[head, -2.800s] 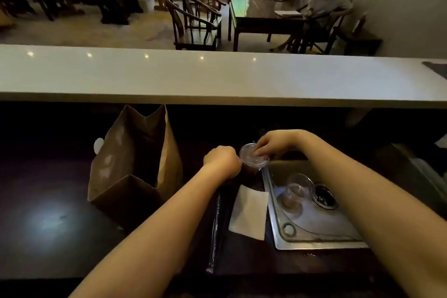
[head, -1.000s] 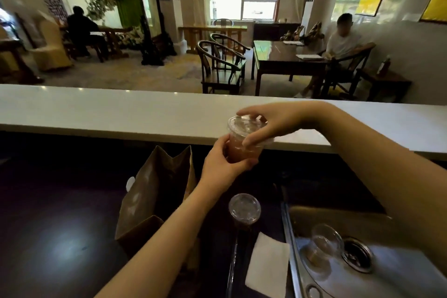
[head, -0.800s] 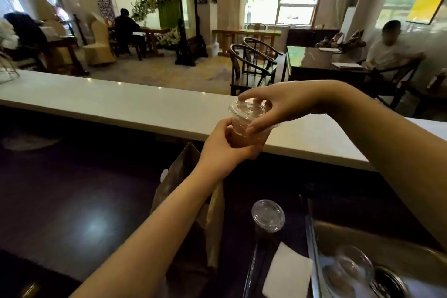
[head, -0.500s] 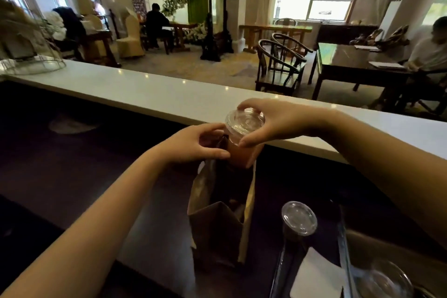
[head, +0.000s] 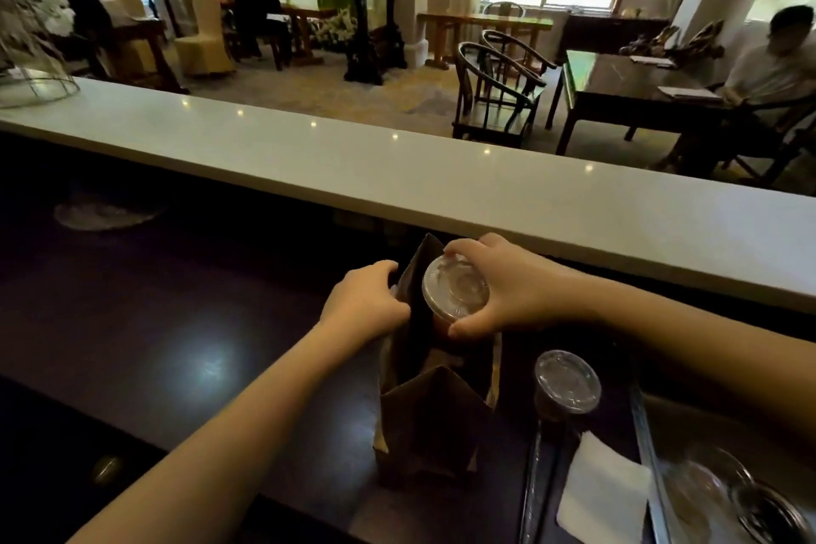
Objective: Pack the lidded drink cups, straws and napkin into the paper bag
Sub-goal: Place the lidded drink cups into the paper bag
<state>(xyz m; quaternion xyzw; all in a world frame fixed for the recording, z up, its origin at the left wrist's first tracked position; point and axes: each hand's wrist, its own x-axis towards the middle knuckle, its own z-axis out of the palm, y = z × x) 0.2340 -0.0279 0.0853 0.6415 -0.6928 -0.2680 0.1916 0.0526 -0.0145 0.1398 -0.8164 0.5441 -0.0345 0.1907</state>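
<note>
The right hand (head: pixel 508 292) gripped a lidded cup (head: pixel 455 287) by its rim, fingers arched over the clear lid, holding it in the mouth of the paper bag (head: pixel 435 420). Just beside it, the left hand (head: pixel 366 300) pinched the bag's left edge, spreading the thin paper (likely floppy). The cup looked thin-walled and full, so a rim grip seemed safest. A second cup (head: pixel 567 382), straws (head: pixel 536 481) and napkin (head: pixel 600 495) lay below the right forearm.

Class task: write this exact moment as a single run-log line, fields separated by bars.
right hand: lowering lidded cup into paper bag | left hand: holding bag rim open | waiting: second cup, napkin
</note>
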